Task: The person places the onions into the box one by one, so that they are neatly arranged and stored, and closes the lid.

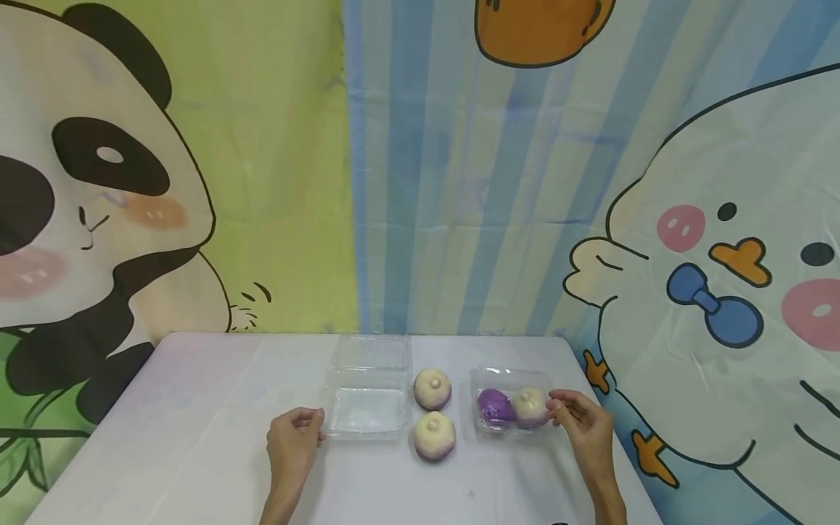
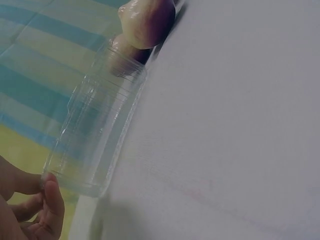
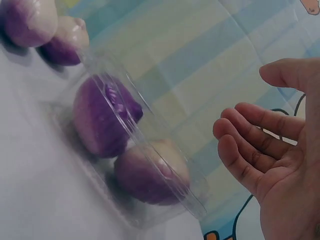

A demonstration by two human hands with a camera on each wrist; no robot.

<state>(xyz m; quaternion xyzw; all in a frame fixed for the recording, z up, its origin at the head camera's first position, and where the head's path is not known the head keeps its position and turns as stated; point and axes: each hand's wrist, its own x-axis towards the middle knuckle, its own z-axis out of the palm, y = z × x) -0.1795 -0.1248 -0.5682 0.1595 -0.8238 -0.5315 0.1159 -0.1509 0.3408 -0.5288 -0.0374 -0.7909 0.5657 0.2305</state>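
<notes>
Hinged box: clear plastic (image 1: 367, 415), resting at 9 o'clock of the loaded box (image 1: 512, 375); lid folded back toward 12 (far edge, head view).
Left hand: (image 1: 293, 441) at the hinged box's 9 o'clock edge, thumb and finger pinched together on its rim.
Loaded box: clear plastic; purple piece (image 1: 495, 407) at 9 o'clock inside, cream-topped piece (image 1: 530, 408) at 3, side by side.
Right hand: (image 1: 585, 430) at the loaded box's 3 o'clock end; thumb and fingers apart, fingers slightly bent, a gap to the plastic in the right wrist view.
Between boxes: far round piece (image 1: 432, 389) at 12 o'clock of near round piece (image 1: 434, 436); both cream above, purple below.
Bench: white (image 1: 197, 423), under both boxes and all pieces.
Backdrop: printed cloth (image 1: 426, 182) at 12 o'clock; panda (image 1: 98, 219) toward 10, white bird (image 1: 741, 394) toward 2.
</notes>
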